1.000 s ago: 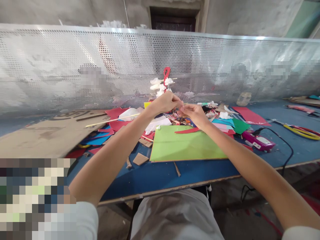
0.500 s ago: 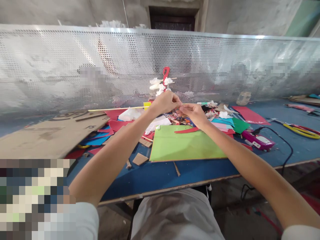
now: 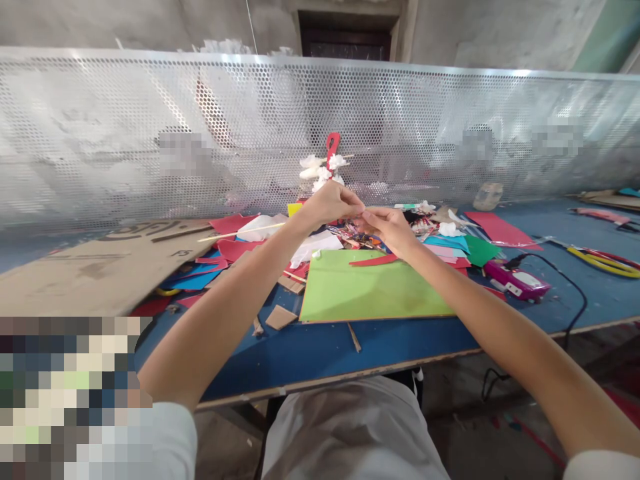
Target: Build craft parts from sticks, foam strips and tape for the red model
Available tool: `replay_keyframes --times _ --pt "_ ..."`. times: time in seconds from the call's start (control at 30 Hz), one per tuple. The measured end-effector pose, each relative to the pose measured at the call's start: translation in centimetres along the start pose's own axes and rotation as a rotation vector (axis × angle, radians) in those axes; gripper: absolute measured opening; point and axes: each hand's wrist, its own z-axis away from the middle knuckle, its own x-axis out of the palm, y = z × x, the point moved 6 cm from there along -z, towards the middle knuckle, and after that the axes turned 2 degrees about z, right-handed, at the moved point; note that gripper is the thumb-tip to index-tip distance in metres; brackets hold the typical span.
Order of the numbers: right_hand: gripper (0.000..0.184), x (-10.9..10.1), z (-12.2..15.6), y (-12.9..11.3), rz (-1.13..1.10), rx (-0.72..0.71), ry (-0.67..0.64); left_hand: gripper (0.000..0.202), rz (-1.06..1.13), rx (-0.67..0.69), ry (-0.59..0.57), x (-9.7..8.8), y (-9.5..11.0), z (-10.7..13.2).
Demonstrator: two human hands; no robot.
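Left hand (image 3: 334, 202) meets right hand (image 3: 390, 225) in tight pinch, contents unclear, lime-green paper sheet (image 3: 370, 293) nearside; I'd judge fine fingerwork, needing steadiness.

What is held where the left hand (image 3: 334, 202) and the right hand (image 3: 391, 227) meet is too small to be made out. From nine o'clock, the inner end of the pale stick (image 3: 240, 233) is hidden behind the left forearm (image 3: 225, 300). At twelve, the foot of the red-and-white construction (image 3: 323, 171) is covered by the left hand. Toward four, the green sheet (image 3: 370, 290) is masked by the right forearm (image 3: 475, 307). The cardboard (image 3: 90, 267) is cut off at nine, and the eight o'clock corner is blotted out by coarse blocks (image 3: 60, 400).
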Motion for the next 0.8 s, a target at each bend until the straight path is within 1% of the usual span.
replay_keyframes --times 0.13,0.27,0.37,0.47,0.67,0.8 --pt "0.04 -0.2 0.0 0.0 -0.015 0.02 0.017 0.024 -0.053 0.025 -0.071 0.0 0.2 -0.1" --pt "0.036 -0.2 0.0 -0.1 -0.023 0.015 0.009 0.026 -0.224 0.06 -0.128 -0.2 0.8 0.0" --pt "0.036 -0.4 0.0 -0.1 -0.018 0.014 0.009 0.027 -0.373 0.1 -0.116 -0.2 1.3 0.1" --pt "0.036 -0.6 -0.1 0.0 -0.013 0.016 0.008 0.028 -0.436 0.126 -0.1 0.1 1.6 0.2" --pt "0.034 -0.8 -0.2 0.2 -0.013 0.022 -0.013 0.026 -0.448 0.107 -0.085 0.7 1.7 0.3" --pt "0.038 -0.7 -0.3 0.5 -0.024 0.052 -0.044 0.026 -0.413 0.058 -0.029 0.3 1.8 0.5"
